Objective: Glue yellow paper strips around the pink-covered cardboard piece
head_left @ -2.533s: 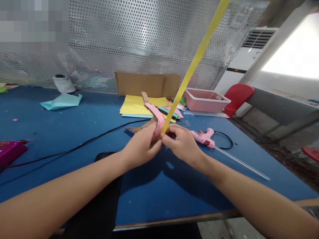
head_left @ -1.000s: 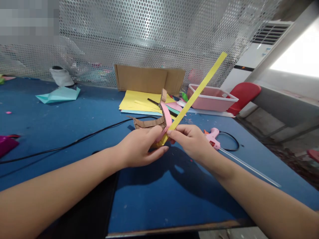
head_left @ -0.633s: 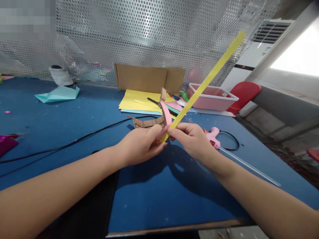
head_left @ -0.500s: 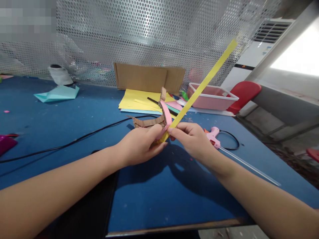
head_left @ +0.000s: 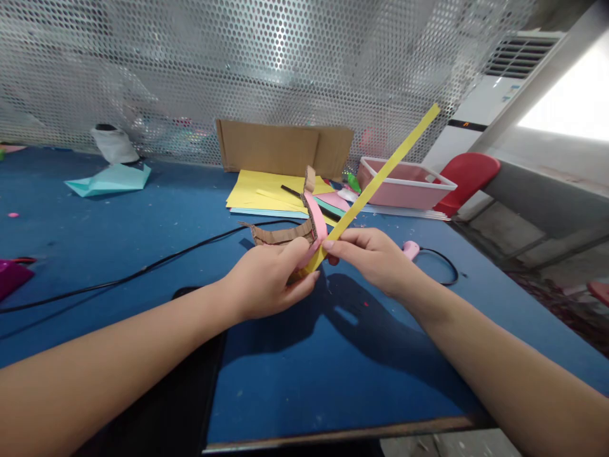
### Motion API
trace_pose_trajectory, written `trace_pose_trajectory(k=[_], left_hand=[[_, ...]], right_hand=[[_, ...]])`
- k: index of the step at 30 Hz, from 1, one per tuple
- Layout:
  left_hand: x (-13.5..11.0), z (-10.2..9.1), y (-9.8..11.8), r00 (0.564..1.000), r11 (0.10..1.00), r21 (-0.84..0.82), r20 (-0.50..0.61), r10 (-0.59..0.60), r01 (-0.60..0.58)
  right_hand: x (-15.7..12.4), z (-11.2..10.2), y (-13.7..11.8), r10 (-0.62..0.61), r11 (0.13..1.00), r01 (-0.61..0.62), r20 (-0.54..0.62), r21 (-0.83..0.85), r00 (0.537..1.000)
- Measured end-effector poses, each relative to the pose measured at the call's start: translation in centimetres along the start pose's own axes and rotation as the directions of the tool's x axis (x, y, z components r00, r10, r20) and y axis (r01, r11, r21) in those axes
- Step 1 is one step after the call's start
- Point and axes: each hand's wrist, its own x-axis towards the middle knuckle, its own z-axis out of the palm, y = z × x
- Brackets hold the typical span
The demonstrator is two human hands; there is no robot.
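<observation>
My left hand [head_left: 269, 276] is closed around a bent cardboard piece [head_left: 285, 235] whose outer edge carries a pink strip [head_left: 316, 212]. A long yellow paper strip [head_left: 387, 168] slants up to the right from this piece. Its lower end lies against the cardboard beside my left fingers, partly hidden. My right hand [head_left: 368, 257] pinches the yellow strip between thumb and fingers, close to where it meets the pink strip. Both hands are held above the blue table, nearly touching each other.
Yellow sheets [head_left: 266, 190] lie before a standing cardboard panel [head_left: 271, 146]. A pink basket [head_left: 404, 184] stands to their right. The pink glue gun [head_left: 411, 249] is mostly behind my right hand. A black cable [head_left: 181, 257] crosses the left side, near folded turquoise paper [head_left: 111, 179].
The yellow strip's upper end has dropped and shifted slightly left. My right hand has moved a little and now covers more of the glue gun. My left hand keeps its hold.
</observation>
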Motion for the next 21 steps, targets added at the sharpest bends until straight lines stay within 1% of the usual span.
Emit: trace_pose_trajectory(k=[2,4,8,10,12,13,14,15,17,18,19,21], left_hand=[[0.0,0.0,0.0,1.0,1.0,-0.013,0.005,-0.011,0.011],[0.0,0.0,0.0,1.0,1.0,-0.016,0.011,-0.015,0.015],[0.0,-0.1,0.0,1.0,1.0,-0.018,0.01,-0.006,0.007],[0.0,-0.1,0.0,1.0,1.0,-0.022,0.002,-0.003,0.003],[0.1,-0.2,0.0,1.0,1.0,-0.022,-0.006,-0.008,0.008],[0.1,-0.2,0.0,1.0,1.0,-0.023,-0.007,-0.015,0.014],[0.1,-0.2,0.0,1.0,0.999,-0.024,-0.007,-0.023,0.022],[0.2,-0.2,0.0,1.0,0.999,-0.026,-0.005,-0.03,0.03],[0.2,-0.1,-0.1,0.999,0.999,-0.028,0.001,-0.035,0.035],[0.2,-0.1,-0.1,0.999,0.999,-0.027,0.004,-0.034,0.034],[0.2,-0.1,-0.1,0.999,0.999,-0.023,0.005,-0.034,0.034],[0.2,0.0,-0.1,0.999,0.999,-0.013,0.004,-0.044,0.044]], right_hand=[[0.2,-0.4,0.3,-0.003,1.0,0.003,-0.023,-0.004,1.0],[0.4,-0.7,0.5,0.007,1.0,-0.007,-0.021,-0.007,1.0],[0.4,-1.2,0.1,0.029,0.999,-0.028,0.046,-0.026,0.998],[0.3,-1.8,-0.5,0.033,0.999,-0.031,0.088,-0.03,0.996],[0.2,-3.1,-1.0,0.064,0.99,-0.044,0.153,-0.13,0.986],[0.1,-4.1,-1.0,0.099,0.968,-0.05,0.193,-0.244,0.976],[0.1,-5.2,-0.7,0.158,0.914,-0.061,0.213,-0.401,0.964],[0.2,-6.5,-0.3,0.222,0.84,-0.075,0.215,-0.537,0.951],[0.3,-9.2,1.3,0.222,0.679,-0.002,0.202,-0.734,0.954],[0.4,-10.4,2.4,0.216,0.646,-0.007,0.174,-0.763,0.961],[0.4,-11.4,3.5,0.216,0.635,-0.011,0.164,-0.773,0.963],[0.3,-12.9,5.6,0.222,0.642,0.008,0.195,-0.767,0.955]])
